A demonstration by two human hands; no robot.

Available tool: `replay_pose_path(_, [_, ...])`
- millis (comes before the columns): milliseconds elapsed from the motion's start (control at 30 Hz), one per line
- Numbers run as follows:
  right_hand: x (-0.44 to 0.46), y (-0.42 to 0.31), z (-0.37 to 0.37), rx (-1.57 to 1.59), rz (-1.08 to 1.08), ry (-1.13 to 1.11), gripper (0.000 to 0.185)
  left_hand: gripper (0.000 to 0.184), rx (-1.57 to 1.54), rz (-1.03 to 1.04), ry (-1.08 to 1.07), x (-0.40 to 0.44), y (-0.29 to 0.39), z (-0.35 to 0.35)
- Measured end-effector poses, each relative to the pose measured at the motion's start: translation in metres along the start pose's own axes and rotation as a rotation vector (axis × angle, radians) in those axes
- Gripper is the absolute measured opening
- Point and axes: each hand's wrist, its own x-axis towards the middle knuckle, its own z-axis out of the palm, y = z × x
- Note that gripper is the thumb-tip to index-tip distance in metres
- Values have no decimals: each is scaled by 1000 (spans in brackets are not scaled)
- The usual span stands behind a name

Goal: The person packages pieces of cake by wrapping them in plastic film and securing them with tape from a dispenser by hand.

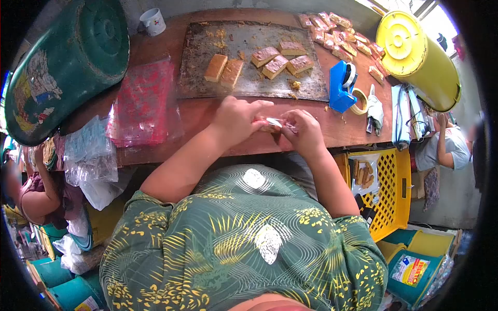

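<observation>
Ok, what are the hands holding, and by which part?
What looks like a small wrapped cake: the left hand grips one end, the right hand pinches the other.

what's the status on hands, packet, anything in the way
Left hand and right hand both on packet. Six unwrapped cakes on tray. Blue dispenser off right, clear of hands.

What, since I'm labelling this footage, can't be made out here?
All in the head view:
Held piece: partly covered by the left hand and right hand.
Wrapped packets: exact count lost, as they overlap.
Crate: part hidden by the right arm.
Green tub: top cut off by the upper edge.
</observation>
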Motion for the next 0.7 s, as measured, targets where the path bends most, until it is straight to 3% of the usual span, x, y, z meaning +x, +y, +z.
replay_pose_path(100, [-5,6,0,434,527,-60,8,51,-484,-428,-73,-5,-8,-12])
replay_pose_path(133, [-7,9,1,515,502,-25,8,38,-669,-544,-83,-10,-17,-8])
replay_pose_path(200, [-7,18,7,678,443,44,12,30,-897,-539,-54,-17,-32,7])
replay_pose_path(233, [-9,28,11,628,373,9,12,27,-1009,-534,-37,-19,-38,10])
replay_pose_path(300, [-11,45,14,525,233,-67,13,26,-1034,-434,-207,-22,-52,10])
replay_pose_path(433, [-13,34,6,444,357,-132,9,24,-1108,-457,-282,-26,-51,9])
replay_pose_path(533, [-12,18,0,308,345,-115,17,26,-1041,-492,-141,-24,-24,-1])
replay_pose_path(633, [-13,27,3,243,259,-41,19,20,-403,-299,73,-25,-22,4])
replay_pose_path(700, [-16,35,-1,210,199,-12,21,14,-215,-253,94,-29,-14,-3])
